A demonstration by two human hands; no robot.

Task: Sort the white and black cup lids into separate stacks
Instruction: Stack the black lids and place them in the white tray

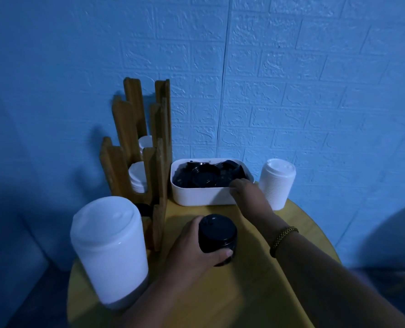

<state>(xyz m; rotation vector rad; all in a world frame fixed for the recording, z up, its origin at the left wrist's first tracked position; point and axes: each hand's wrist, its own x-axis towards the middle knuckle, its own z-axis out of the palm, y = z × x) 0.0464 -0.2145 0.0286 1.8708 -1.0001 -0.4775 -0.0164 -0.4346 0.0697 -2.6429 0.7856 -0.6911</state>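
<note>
A black stack (218, 237) on the table (256, 292) is gripped by the left hand (192, 247), fingers curled round it. The right hand (246, 192) is laid over the rim of the bin (196, 195), at the loose black lids (203, 176). Whether one is pinched cannot be told. A white stack (277, 183) is stood just right of the bin.

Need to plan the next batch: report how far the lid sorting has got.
Done: a tall white stack stands front-left on the table, and a second white stack stands right of the white bin. In hand: the left hand grips a short black stack; the right hand reaches over that bin's rim. Left: loose black lids lie inside.
</note>
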